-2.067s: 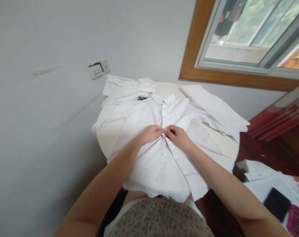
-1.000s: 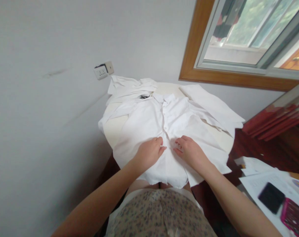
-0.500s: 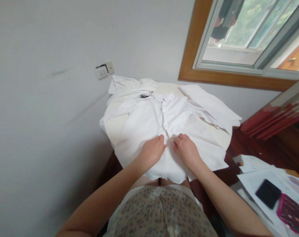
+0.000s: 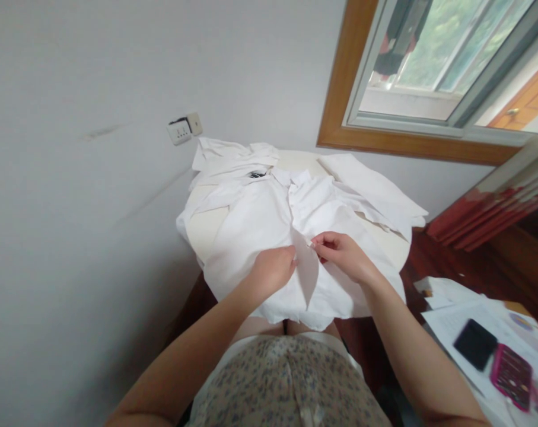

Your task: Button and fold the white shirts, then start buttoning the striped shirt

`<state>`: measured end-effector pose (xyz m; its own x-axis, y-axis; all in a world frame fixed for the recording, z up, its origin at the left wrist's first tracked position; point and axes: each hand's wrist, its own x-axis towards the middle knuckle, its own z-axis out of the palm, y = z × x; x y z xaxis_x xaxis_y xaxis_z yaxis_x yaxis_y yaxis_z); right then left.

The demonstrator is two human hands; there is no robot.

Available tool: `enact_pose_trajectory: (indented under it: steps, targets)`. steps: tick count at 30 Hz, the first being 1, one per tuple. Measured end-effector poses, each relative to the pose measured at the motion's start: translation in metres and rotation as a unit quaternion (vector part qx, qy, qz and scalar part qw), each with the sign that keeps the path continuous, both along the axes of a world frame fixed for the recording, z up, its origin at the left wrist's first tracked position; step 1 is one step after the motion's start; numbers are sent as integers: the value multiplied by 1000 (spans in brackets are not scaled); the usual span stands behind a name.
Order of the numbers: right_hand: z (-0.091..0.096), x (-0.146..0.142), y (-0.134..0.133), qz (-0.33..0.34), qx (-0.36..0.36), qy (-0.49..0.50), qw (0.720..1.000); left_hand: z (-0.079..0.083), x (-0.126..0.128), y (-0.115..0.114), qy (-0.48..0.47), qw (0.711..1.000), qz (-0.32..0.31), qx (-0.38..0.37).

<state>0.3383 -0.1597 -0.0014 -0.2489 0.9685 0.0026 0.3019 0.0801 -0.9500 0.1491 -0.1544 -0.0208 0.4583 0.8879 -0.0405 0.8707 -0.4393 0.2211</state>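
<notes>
A white button-up shirt [image 4: 246, 231] lies front side up on a round cream table [image 4: 201, 228], its collar toward the wall and its hem hanging over the near edge. My right hand [image 4: 340, 255] pinches one front edge of the shirt and holds it raised, so the front parts in a fold below the chest. At the other front edge, my left hand [image 4: 273, 267] is closed with the fingertips on the cloth. Its fingers are partly hidden behind the back of the hand.
More white cloth [image 4: 233, 154] is bunched at the table's back left, and another white folded piece [image 4: 371, 187] lies at the right. Papers [image 4: 446, 320], a black flat object [image 4: 476, 344] and a pink-edged phone [image 4: 512, 376] lie at lower right. Wall and window [image 4: 420, 112] stand behind.
My right hand has lifted its front edge of the shirt and moved slightly up and right, opening the placket. My left hand stays near its place, turned a little.
</notes>
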Motion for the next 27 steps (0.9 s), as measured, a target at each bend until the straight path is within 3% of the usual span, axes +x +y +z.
enact_pose_trajectory:
  steps: [5,12,18,27]
  targets:
    - [-23,-19,-7,3,-37,46,998,1,-11,-2,-57,997,32,-28]
    - [-50,-28,-16,-54,1,28,998,-3,-19,-4,-147,986,39,-71]
    - [-56,-33,-22,-97,58,7,994,-5,-26,-6,-202,974,28,-97]
    - [-55,-32,-23,-73,78,6,994,-7,-27,-7,-192,978,12,-86]
